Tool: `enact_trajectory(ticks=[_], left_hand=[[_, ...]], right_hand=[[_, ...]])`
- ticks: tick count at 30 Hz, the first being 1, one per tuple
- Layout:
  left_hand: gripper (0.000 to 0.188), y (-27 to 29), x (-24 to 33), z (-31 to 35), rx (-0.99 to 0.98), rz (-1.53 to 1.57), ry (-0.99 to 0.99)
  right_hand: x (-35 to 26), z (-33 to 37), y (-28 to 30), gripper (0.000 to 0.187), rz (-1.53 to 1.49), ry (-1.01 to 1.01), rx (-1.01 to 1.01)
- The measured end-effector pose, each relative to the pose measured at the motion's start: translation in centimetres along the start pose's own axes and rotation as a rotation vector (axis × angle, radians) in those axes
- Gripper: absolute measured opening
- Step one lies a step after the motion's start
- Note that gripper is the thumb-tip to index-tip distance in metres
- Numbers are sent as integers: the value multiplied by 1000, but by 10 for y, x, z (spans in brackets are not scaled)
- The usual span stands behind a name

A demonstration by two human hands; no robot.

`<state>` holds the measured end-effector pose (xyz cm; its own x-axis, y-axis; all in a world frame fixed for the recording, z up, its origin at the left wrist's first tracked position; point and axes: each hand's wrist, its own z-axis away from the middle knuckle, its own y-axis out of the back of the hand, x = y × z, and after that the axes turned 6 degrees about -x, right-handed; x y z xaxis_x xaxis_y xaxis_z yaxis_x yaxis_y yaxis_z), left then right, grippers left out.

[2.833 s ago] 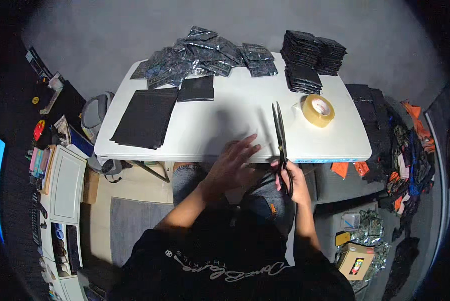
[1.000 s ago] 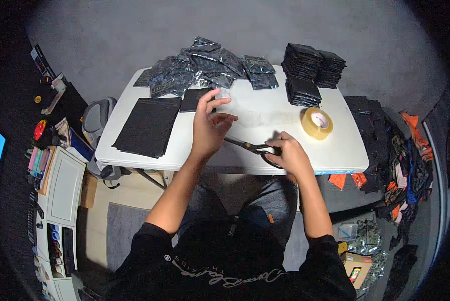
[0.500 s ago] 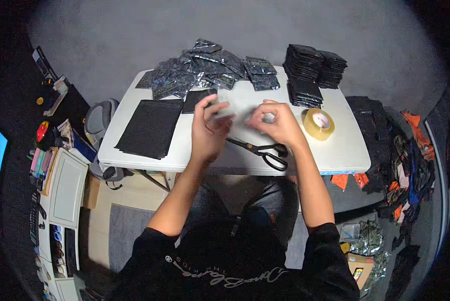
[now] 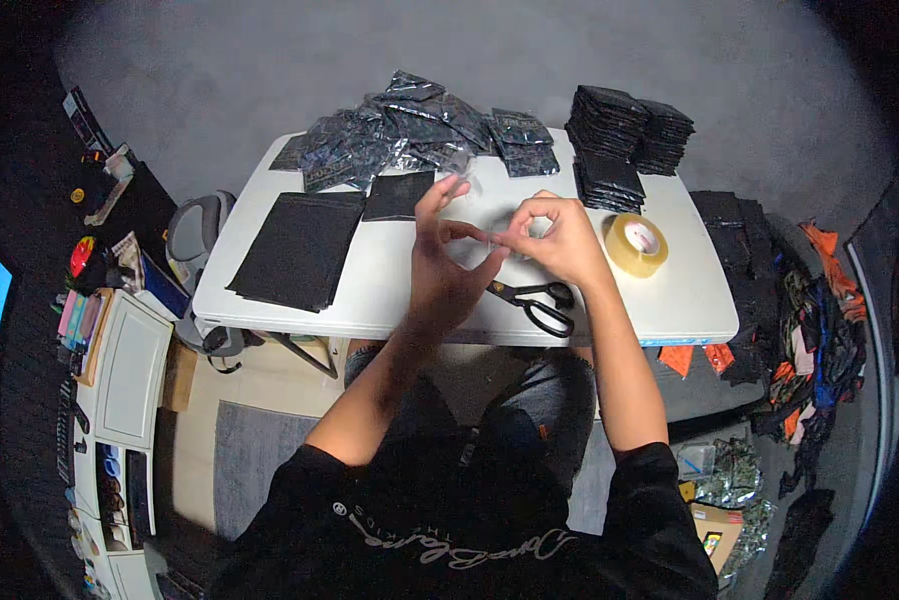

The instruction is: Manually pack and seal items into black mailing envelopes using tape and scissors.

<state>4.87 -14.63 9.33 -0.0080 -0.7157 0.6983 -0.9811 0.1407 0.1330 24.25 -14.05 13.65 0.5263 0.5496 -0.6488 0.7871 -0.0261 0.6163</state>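
Observation:
Above the middle of the white table (image 4: 479,315), my left hand (image 4: 447,265) and my right hand (image 4: 561,240) meet, fingertips pinched together. Whatever lies between them is too small or clear to make out; a faint see-through bit shows by the raised fingers of the left. Beneath the hands lies a pair of black-handled scissors (image 4: 544,300), its blades partly hidden by my left hand. A roll of clear yellowish tape (image 4: 624,252) rests right of my right hand. Left of my left hand are a small black square piece (image 4: 397,197) and a stack of black sheets (image 4: 299,250).
A heap of shiny dark plastic packets (image 4: 399,130) covers the table's far side. Tall stacks of flat black packets (image 4: 606,125) stand at the far right. A grey chair (image 4: 199,240) is on the left; dark and orange cloth (image 4: 819,320) lies on the right.
My left hand has moved right and its thumb and finger now meet those of my right hand. The right hand stays in nearly the same place, pinched.

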Motion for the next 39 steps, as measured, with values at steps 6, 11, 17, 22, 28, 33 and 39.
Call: enact_trajectory(ticks=[6, 11, 17, 22, 28, 33, 39], left_hand=[[98, 6, -6, -2, 13, -4, 50], [99, 11, -10, -3, 4, 66, 104], [105, 21, -2, -7, 11, 190, 244], [101, 39, -9, -7, 44, 185, 219], [95, 51, -9, -7, 3, 218, 229], [90, 51, -7, -5, 12, 156, 187], [90, 49, -6, -6, 35, 237, 256]], right_hand=[[0, -2, -3, 22, 38, 6, 12], [-5, -1, -1, 23, 110, -7, -2], [12, 9, 7, 21, 508, 99, 96], [10, 46, 7, 19, 318, -12, 400], [27, 106, -13, 23, 357, -148, -88], [26, 114, -11, 30, 416, -270, -132], [31, 103, -11, 37, 562, -261, -170]])
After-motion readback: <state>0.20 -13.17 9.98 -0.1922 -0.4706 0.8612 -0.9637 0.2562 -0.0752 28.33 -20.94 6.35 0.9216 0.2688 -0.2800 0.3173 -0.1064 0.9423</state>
